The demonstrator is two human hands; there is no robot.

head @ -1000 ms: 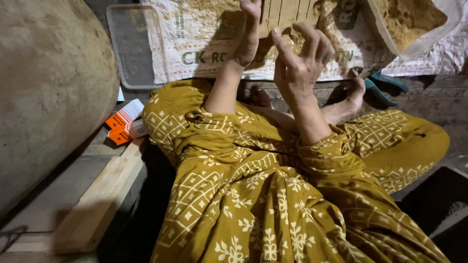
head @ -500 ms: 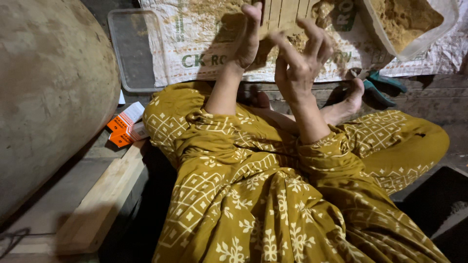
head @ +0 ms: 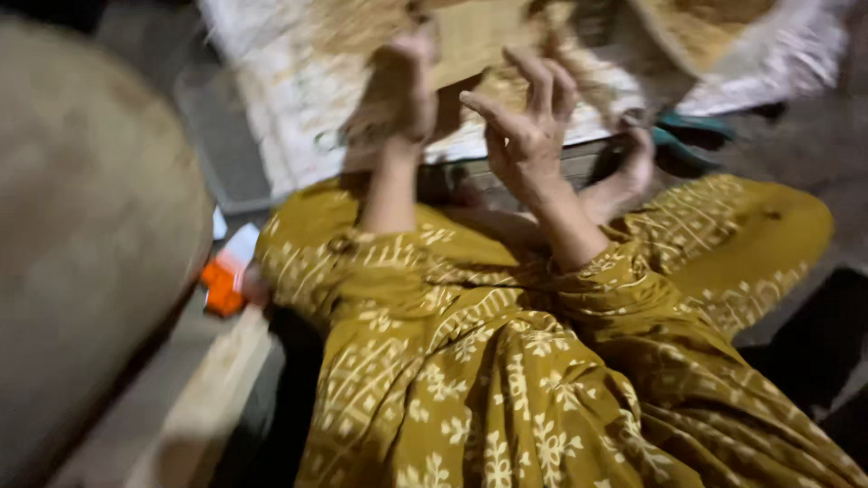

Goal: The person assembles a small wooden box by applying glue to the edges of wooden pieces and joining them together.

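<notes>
Seated on the floor in my mustard printed dress (head: 506, 361), a big rounded grey mass (head: 81, 271) and an orange-and-white box (head: 226, 276) at far left, I grip a wooden slatted board (head: 470, 36) with my left hand (head: 398, 90); my right hand (head: 524, 126), fingers spread open, hovers just beside it.
</notes>
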